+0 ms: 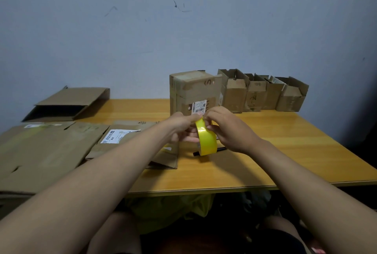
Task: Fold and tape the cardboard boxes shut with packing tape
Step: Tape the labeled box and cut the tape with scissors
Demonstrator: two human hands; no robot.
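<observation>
Both hands are up over the orange wooden table (285,151), and between them stands the glossy yellow roll of packing tape (206,141), held on edge. The left hand (181,127) curls around the roll's left side, fingers behind it. The right hand (228,129) pinches at the roll's top rim, fingertips bunched tight on the tape. Just behind the hands sits a closed brown cardboard box with a white shipping label (193,92), with a row of open-topped brown cardboard boxes (265,92) to its right. Flattened brown cardboard sheets (44,151) lie left.
</observation>
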